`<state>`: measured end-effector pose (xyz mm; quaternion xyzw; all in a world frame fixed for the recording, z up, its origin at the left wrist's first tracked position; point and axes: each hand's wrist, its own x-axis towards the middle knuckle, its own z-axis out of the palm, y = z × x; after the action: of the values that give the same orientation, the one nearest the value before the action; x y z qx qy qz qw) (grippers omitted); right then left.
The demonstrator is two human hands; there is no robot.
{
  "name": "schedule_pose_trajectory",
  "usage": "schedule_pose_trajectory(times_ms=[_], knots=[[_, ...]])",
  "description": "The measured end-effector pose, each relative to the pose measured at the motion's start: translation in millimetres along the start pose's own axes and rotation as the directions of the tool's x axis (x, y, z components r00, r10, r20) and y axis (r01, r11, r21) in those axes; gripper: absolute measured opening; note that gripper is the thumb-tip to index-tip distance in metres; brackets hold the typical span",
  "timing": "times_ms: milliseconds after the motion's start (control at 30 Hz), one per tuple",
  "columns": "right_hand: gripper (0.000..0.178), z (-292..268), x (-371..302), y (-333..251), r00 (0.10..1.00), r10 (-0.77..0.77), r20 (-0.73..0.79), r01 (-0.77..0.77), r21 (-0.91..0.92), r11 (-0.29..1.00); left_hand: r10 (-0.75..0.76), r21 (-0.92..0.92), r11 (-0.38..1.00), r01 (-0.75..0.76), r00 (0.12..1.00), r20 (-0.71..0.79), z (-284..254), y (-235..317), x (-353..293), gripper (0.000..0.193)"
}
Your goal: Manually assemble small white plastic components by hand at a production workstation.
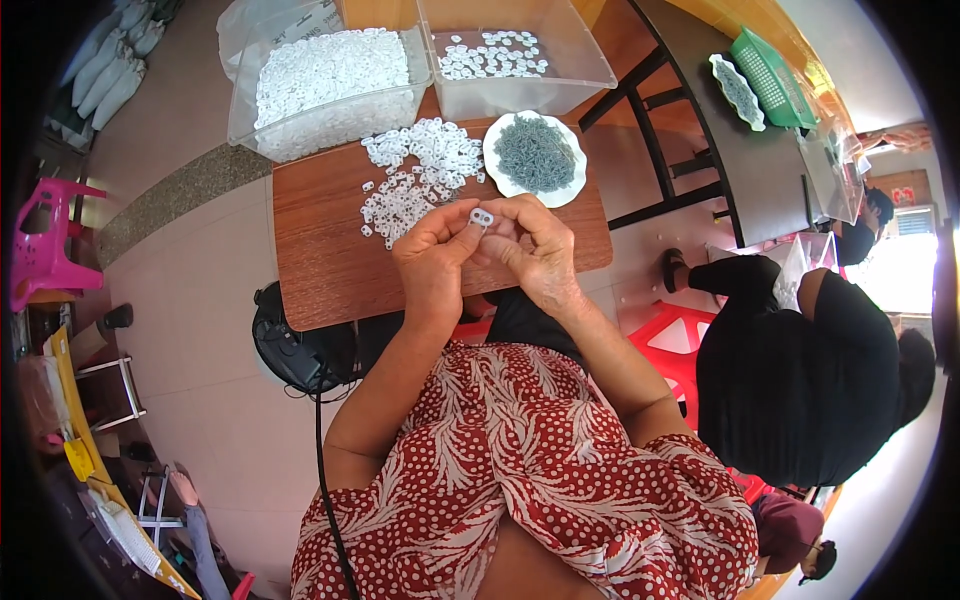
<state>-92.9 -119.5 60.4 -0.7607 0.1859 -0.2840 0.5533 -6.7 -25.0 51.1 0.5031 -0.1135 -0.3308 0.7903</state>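
In front of my chest, over the near part of a small brown wooden table (330, 250), my two hands meet at a small white plastic piece with two holes (482, 217). My left hand (435, 245) pinches it between thumb and forefinger. The fingers of my right hand (538, 252) are closed at its other side, touching it; whether they hold a further small part is hidden. Beyond my hands lies a loose pile of similar white pieces (425, 160). Right of the pile, a white scalloped plate (574, 178) holds a heap of thin grey metal parts (537, 152), too small to identify exactly.
Two clear plastic bins stand at the far side: the left one (240, 125) full of white pieces, the right one (585, 85) with a scattering. A dark table (720, 110) bears a green basket (770, 75). A person in black (800, 380) sits at right. A black bag (300, 340) is left.
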Motion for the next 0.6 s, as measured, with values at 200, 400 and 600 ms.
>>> schedule_pose_trajectory(times_ms=[200, 400, 600], knots=[[0.035, 3.2, 4.3, -0.7, 0.977, -0.213, -0.022, 0.205, -0.201, 0.958, -0.052, -0.121, 0.991, 0.05, 0.998, -0.02, -0.8, 1.9, 2.0, 0.022], [0.033, 1.6, 4.9, -0.1, 0.949, -0.315, -0.032, 0.289, -0.316, 0.904, -0.111, -0.101, 0.989, 0.108, 0.994, -0.023, 1.4, 7.7, -1.0, 0.021], [0.034, 0.3, 2.2, 1.3, 0.952, -0.302, -0.053, 0.271, -0.317, 0.909, -0.017, 0.02, 1.0, 0.016, 0.999, 0.048, -0.6, 5.3, -2.3, 0.022]])
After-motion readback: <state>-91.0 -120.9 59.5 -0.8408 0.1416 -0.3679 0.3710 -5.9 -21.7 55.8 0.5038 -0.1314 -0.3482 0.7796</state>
